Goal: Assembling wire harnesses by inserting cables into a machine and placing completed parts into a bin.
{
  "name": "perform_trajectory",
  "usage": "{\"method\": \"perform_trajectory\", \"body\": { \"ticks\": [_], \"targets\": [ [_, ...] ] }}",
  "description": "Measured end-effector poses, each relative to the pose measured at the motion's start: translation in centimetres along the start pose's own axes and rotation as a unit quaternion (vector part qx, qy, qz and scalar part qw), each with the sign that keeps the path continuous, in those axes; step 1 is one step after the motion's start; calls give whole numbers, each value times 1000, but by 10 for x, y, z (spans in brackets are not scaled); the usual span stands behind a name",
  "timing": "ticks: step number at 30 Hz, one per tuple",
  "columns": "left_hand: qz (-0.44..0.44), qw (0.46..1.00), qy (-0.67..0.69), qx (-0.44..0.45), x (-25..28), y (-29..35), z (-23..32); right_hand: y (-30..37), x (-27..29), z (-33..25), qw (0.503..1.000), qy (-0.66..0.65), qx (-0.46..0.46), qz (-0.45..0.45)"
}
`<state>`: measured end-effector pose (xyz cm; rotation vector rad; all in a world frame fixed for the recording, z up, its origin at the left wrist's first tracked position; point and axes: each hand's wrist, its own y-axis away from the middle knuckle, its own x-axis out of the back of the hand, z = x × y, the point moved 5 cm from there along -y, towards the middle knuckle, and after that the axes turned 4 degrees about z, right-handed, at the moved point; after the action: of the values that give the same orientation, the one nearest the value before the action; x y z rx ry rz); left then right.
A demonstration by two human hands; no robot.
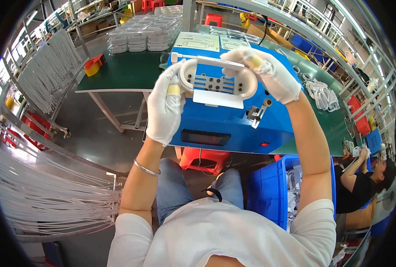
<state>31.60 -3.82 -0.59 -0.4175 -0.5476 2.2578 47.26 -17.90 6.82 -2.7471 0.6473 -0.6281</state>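
A white oval cable coil [250,84] sits around the metal winding fixture [215,82] on top of a blue machine [233,127]. White plates flank it, one at the far side and a near plate [218,99]. A white plug end [176,57] sticks out at its far left corner. My left hand [164,104], in a white glove with yellow finger tape, is closed on the coil's left end. My right hand [269,73], gloved and taped alike, curls its fingers over the far right of the coil, beside the far plate; its fingertips are partly hidden.
Clear plastic trays [142,33] are stacked on the green table [113,73] at the far left. Coiled white cables [322,95] lie on the right. A blue bin [267,189] stands by my right arm. Hanging white cables [60,191] fill the left; a co-worker [362,178] sits right.
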Motion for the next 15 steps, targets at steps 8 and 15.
{"method": "perform_trajectory", "body": {
  "ticks": [8, 15],
  "targets": [
    [106, 986, 3, -126, 2, 23, 2, -8, -11, -18, 979, 200, -2, -39],
    [-56, 923, 322, 202, -56, 36, -41, -15, -11, -14, 939, 341, -3, -51]
  ]
}}
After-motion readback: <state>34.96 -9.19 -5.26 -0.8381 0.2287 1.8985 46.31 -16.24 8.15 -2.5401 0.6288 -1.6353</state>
